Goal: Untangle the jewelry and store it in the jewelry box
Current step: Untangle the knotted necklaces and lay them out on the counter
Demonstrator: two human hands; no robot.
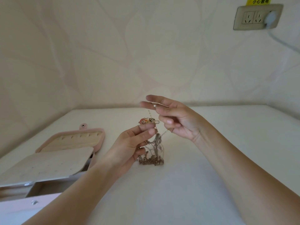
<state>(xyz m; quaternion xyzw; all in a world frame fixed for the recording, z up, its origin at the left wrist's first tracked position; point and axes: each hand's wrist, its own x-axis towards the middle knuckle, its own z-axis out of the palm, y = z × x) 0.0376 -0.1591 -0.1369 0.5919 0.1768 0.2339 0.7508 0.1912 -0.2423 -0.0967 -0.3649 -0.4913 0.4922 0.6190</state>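
Right of the open pink jewelry box [78, 140], above the white bench [178, 184], a tangled clump of thin silver-grey chains [152, 153] was held up, its lower end touching the bench. The clump's upper part was pinched in the left grip [129, 143], thumb and forefinger closed on it, and a small red-and-yellow beaded piece [146, 121] was seated just above those fingertips. Farther from the box, the right grip [178, 120] was half closed: its lower fingers were curled round a fine chain strand [164, 132] bearing a small pale bead [154, 105], while its two upper fingers were stretched out. That strand was led from the right grip down into the clump, so the clump was hung between and below both grips. Were the strand drawn away too firmly, the knot would probably be tightened rather than loosened, and so fine a chain might be snapped. The beaded piece, judged only loosely caught, might be shaken free and dropped onto the bench.
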